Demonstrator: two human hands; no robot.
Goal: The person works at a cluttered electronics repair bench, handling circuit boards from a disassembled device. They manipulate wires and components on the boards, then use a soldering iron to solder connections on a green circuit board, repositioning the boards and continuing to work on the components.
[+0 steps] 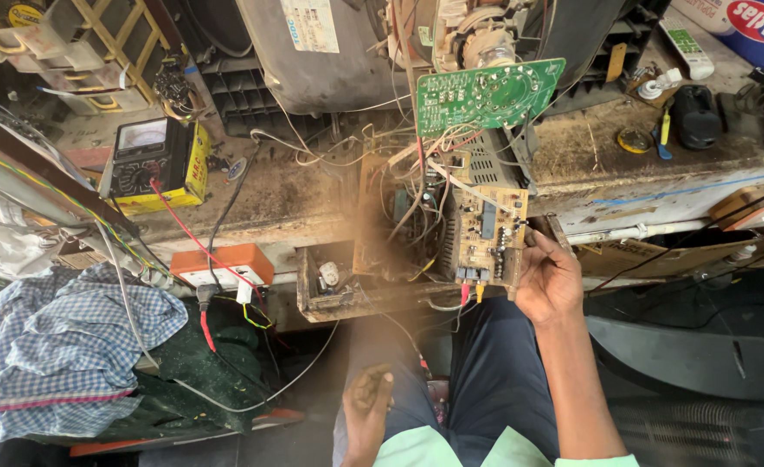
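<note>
My right hand (548, 281) holds the tan circuit board (488, 235) by its right edge, my fingers (539, 240) curled around that edge with the thumb side toward me, so the board stands nearly upright in front of the counter (295, 203). Red and yellow leads hang from the lower edge of the tan circuit board. Wires run from its top up to a green circuit board (488, 93), which sits tilted just above it, at the neck of a picture tube (486, 39). Just left of the tan circuit board lies a tangle of wires (408, 203) over an open chassis, partly blurred.

My left hand (367, 406) rests low, well below and left of the tan circuit board, near my knee. Its fingers are loosely curled inward and appear to hold nothing.

Far left of the tan circuit board a yellow-cased meter (153, 164) stands on the counter, its red lead (196, 242) trailing down past an orange and white socket box (224, 264). Below the meter a blue checked cloth (62, 346) lies heaped. Far right of the board, a black torch-like object (695, 114) lies on the counter.
</note>
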